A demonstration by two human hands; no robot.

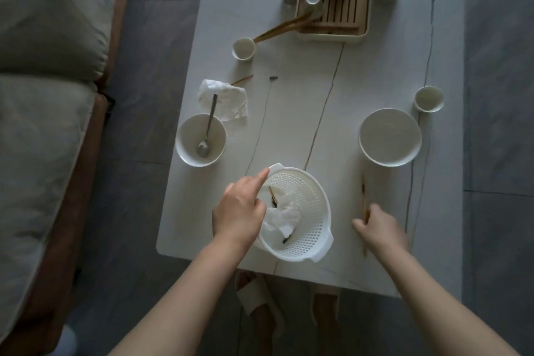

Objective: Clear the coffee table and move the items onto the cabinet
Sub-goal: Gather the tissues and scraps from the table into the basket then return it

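Coffee table [332, 89] | left hand [238, 208] loosely curled over colander [306, 211] at 6 o'clock | right hand [378, 225] pinching chopsticks [363, 196] | light, slippery; grip mid-length.

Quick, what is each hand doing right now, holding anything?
Left hand: over the white basket, forefinger stretched out, other fingers curled; whether it grips anything cannot be told.
Right hand: closed on a thin wooden stick lying on the table.

Bare forearms, no sleeves; pale open-toe slippers [254, 295] on both feet.
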